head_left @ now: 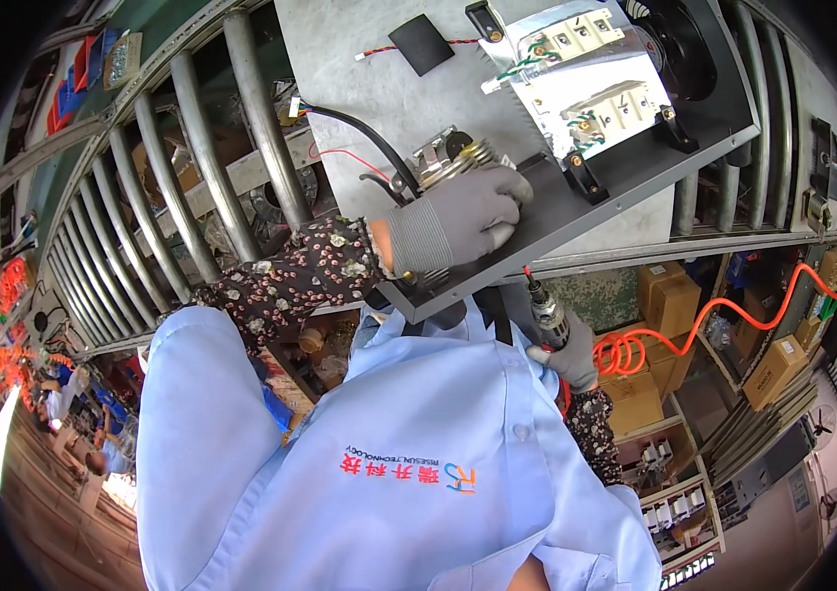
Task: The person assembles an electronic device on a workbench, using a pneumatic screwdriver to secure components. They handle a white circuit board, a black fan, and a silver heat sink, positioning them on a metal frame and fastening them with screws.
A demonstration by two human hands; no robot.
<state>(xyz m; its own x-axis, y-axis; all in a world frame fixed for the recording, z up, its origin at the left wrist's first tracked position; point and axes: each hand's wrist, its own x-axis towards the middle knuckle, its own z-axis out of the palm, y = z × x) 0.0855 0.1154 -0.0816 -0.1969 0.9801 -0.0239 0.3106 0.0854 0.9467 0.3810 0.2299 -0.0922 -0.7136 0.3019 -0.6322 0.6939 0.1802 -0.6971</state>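
My left hand [463, 219], in a grey knit glove, is over the near end of a dark metal chassis [596, 214]. Its fingers are curled together, and whatever they may hold is hidden. Just beyond the knuckles sits a metal part with brass-coloured ends [458, 160], with a thick black cable [364, 135] beside it. Lower right, in front of the chassis, my gloved right hand [573, 353] grips a powered screwdriver [548, 313], its red-tipped bit pointing up. Toward the chassis's far end, a silvery plate [586, 74] carries two cream terminal blocks and several green wires.
A grey metal board [335, 59] lies under the chassis on a roller conveyor [207, 148]. On it rest a black pad [421, 45] and a red-black wire. A coiled orange air hose [704, 320] runs off to the right, above cardboard boxes [670, 295].
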